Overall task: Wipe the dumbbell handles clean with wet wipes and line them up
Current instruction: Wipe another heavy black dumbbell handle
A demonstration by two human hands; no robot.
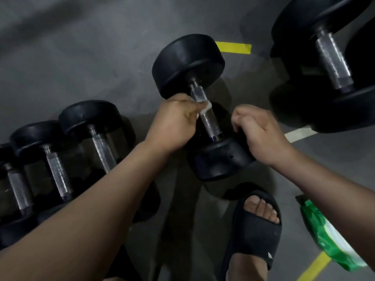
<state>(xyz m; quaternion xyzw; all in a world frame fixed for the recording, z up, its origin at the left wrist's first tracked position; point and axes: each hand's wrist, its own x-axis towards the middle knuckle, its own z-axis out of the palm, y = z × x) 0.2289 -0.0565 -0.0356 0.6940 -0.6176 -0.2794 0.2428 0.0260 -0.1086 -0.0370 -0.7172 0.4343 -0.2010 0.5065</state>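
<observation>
Grey floor (81, 57): left hand (174, 120) pinches the wipe (206, 107) round the dumbbell handle (210, 122); right hand (258, 135), at 3 o'clock, grips the near weight (219, 161). Wipe the full length, steadying firmly.

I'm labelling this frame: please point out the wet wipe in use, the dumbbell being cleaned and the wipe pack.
wet wipe (206, 106): head view, on the white fold against the handle.
dumbbell (209, 121): head view, on its bare knurled handle.
wipe pack (313, 222): head view, on its green wrapper.
</observation>
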